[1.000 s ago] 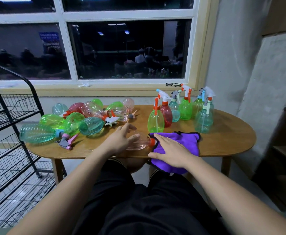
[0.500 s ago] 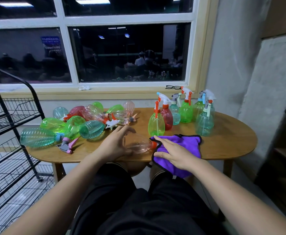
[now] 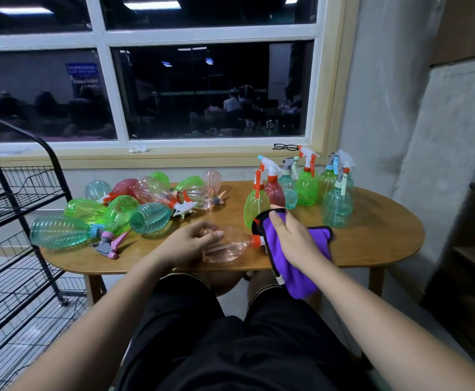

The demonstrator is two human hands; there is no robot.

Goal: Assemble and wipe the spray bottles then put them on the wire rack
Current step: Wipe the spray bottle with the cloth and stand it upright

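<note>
The left hand curves its fingers and thumb loosely round the base end of a clear pink plastic spray bottle, which lies on its side on the oval wooden surface. The bottle's orange collar points toward the right hand. That hand's fingers are closed on a bunched purple cloth with black edging, lifted just beside the collar, with its lower end hanging off the near edge. Beyond the right fingers stand several assembled green, teal and red spray bottles. Beyond and outward of the left fingers lies a heap of coloured plastic bottles. Further out on that side stands a black wire rack.
</note>
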